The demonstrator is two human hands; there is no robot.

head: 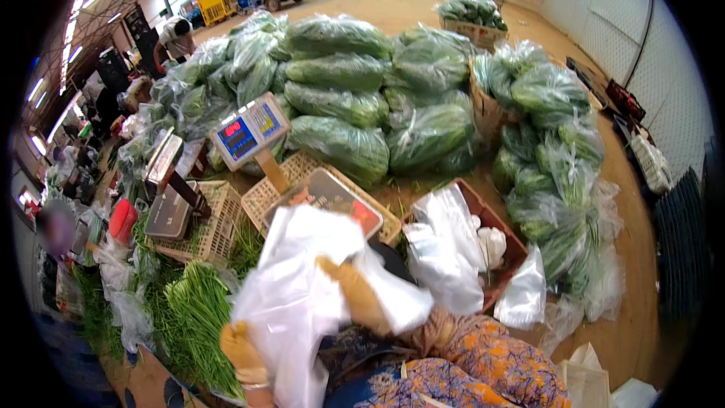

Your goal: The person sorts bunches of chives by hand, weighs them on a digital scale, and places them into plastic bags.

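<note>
My left hand (244,353), in an orange-yellow glove, is at the left edge of a white translucent plastic bag (294,272). In the same kind of glove, my right hand (348,283) lies against the bag's upper part; the fingers of both are partly hidden and the bag is blurred by motion. Behind the bag, a digital weighing scale (323,187) stands on an upturned plastic crate, its display (250,130) lit. A pile of long green stalked vegetables (198,317) lies beside my left hand. To the right, stacks of plastic bags (447,243) lie in a dark red crate (507,283).
Large clear bags packed with green vegetables (337,102) are stacked ahead, with more bagged greens (549,90) at the right. A second scale (171,212) rests on a beige crate (221,226) at the left. Another person (175,37) bends over at the far left.
</note>
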